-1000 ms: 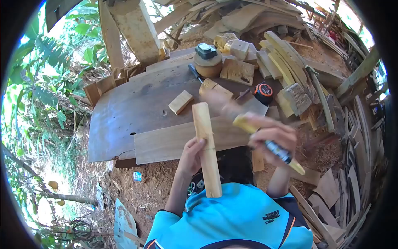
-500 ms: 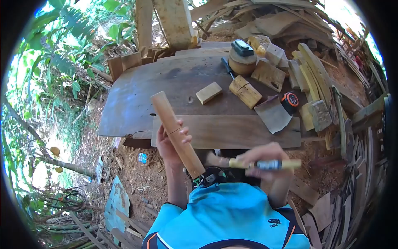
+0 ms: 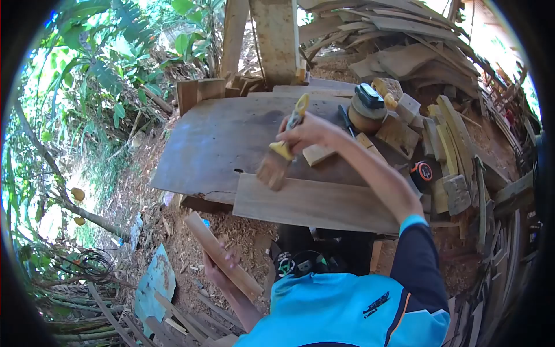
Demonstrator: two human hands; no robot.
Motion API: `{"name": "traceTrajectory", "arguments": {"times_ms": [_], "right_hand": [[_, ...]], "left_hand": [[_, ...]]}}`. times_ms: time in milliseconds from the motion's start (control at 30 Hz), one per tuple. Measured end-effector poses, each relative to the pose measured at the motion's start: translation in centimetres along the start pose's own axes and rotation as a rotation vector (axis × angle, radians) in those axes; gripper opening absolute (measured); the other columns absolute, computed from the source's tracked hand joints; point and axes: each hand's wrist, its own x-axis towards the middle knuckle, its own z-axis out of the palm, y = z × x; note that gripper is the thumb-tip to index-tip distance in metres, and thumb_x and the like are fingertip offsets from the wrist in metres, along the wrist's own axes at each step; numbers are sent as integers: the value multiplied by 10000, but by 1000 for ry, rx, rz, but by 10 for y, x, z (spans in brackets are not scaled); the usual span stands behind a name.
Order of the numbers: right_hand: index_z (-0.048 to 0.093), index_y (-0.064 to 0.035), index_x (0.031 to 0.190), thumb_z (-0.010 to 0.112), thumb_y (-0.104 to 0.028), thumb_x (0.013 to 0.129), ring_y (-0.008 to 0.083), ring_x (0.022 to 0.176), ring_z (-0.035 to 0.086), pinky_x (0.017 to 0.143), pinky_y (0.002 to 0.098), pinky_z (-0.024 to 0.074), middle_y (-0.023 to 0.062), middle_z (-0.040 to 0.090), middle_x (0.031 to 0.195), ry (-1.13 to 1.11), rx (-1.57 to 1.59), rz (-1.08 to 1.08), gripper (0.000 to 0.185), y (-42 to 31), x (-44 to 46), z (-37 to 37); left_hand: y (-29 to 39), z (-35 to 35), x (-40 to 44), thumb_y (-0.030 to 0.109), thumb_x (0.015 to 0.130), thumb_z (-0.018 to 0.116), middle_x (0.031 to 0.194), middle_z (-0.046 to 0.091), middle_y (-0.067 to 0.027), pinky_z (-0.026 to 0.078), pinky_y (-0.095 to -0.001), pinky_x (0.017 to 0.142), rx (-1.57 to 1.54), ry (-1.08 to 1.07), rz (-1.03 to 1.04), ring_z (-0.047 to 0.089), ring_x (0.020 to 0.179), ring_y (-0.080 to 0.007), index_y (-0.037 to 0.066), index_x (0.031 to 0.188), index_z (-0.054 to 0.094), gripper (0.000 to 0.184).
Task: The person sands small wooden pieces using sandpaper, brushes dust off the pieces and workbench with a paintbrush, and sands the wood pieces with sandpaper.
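The worktop (image 3: 202,139) spans the middle of the frame, with a flat plank (image 3: 324,205) along its near edge. At lower left, off the worktop, a squared wooden bar (image 3: 209,238) slants in the left hand (image 3: 213,270), that grip closed around it. Near the frame's centre, the right hand (image 3: 306,132) has its grip clamped on a yellow-handled flat brush (image 3: 281,151); its blurred bristles overlap the plank's upper-left edge, contact unclear. An orange-and-black tape measure (image 3: 422,170) sits right of centre.
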Motion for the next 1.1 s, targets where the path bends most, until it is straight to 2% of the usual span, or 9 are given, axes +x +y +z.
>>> {"name": "traceTrajectory", "arguments": {"times_ms": [200, 300, 400, 533, 633, 733, 867, 967, 1100], "right_hand": [[608, -49, 835, 681, -140, 704, 128, 674, 629, 522, 265, 527, 83, 630, 742, 576, -553, -113, 175, -12, 79, -124], [617, -30, 838, 629, -153, 697, 197, 628, 640, 529, 321, 521, 147, 637, 748, 740, -1106, -541, 187, 4, 112, -134], [619, -5, 851, 578, -190, 687, 334, 680, 620, 640, 398, 490, 208, 612, 744, 422, -707, -123, 250, -19, 94, -54], [633, 0, 827, 680, -172, 675, 192, 712, 636, 626, 337, 527, 124, 636, 773, 109, -463, -567, 235, -20, 109, 46], [613, -10, 812, 702, -129, 663, 157, 698, 615, 597, 303, 526, 73, 622, 766, -251, 65, -189, 211, -40, 108, 74], [603, -24, 866, 692, -101, 680, 135, 674, 600, 566, 270, 509, 43, 616, 794, -166, -102, -261, 220, -21, 148, 40], [639, -61, 754, 608, -99, 677, 221, 673, 626, 644, 324, 505, 110, 646, 737, 598, -682, -553, 91, -23, 193, -24], [641, -72, 731, 559, -76, 670, 274, 674, 626, 648, 358, 494, 133, 634, 693, 518, -773, -610, 102, -12, 208, -17], [649, -54, 805, 570, -48, 695, 208, 740, 625, 683, 317, 487, 123, 646, 764, -10, -767, -722, 135, -6, 177, 61]], "left_hand": [[14, -14, -10, 396, 937, 321, 890, 474, -98, 368, -228, 427, 97, 240, 36, 444, 587, -151, 95, 1138, 392, 369], [19, -24, 5, 422, 928, 339, 878, 495, -99, 368, -231, 424, 167, 292, 43, 450, 586, -151, 93, 1123, 399, 387], [15, -16, 20, 453, 921, 342, 856, 490, -94, 368, -229, 419, 177, 294, 46, 446, 583, -147, 97, 1121, 403, 413], [4, 3, 39, 518, 904, 335, 800, 459, -81, 366, -225, 408, 16, 39, 82, 429, 552, -132, 99, 1129, 402, 480], [1, 8, 40, 515, 912, 313, 794, 425, -71, 365, -195, 402, 61, -93, 164, 407, 530, -105, 84, 1163, 374, 502], [8, -22, 37, 546, 871, 402, 762, 454, -66, 380, -221, 420, 312, -3, 184, 437, 530, -118, 72, 1151, 392, 550], [26, -21, 58, 501, 808, 560, 749, 467, -51, 385, -223, 464, 930, 224, 282, 459, 562, -101, 83, 1217, 369, 615], [55, -1, 104, 427, 788, 626, 757, 473, -47, 418, -266, 498, 1214, 311, 316, 463, 585, -81, 73, 1314, 270, 727], [58, -25, 201, 329, 801, 636, 1120, 483, -198, 490, -364, 760, 1671, 895, 727, 561, 924, -268, -2, 1327, 216, 750]]}}
